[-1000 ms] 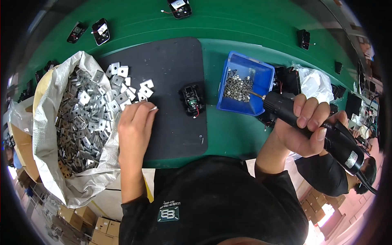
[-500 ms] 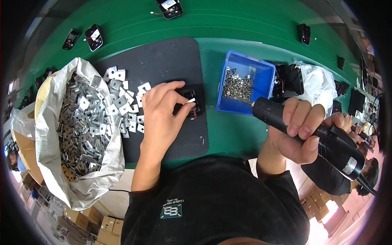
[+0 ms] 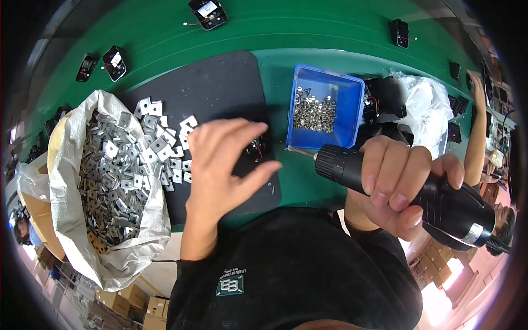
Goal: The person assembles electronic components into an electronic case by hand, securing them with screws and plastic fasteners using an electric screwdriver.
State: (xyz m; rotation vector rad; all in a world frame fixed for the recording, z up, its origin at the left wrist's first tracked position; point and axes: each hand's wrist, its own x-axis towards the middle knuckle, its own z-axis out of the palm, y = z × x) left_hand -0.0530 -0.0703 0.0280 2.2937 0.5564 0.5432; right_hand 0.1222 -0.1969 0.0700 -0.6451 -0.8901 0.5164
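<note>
Head view: left hand [image 3: 217, 168], spread wide, nothing visible held, should steady the black unit [image 3: 257, 147]; right hand [image 3: 393, 181] curls round the driver [image 3: 333, 162]

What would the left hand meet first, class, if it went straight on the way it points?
Probably the black unit, which shows between the thumb and forefinger of the left hand. The hand's height above the mat is unclear, so it might pass over.

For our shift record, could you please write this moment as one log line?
Left hand: open, partly hiding black unit | right hand: gripping black power screwdriver | bit: by blue bin, near-left corner | bin: metal screws
</note>
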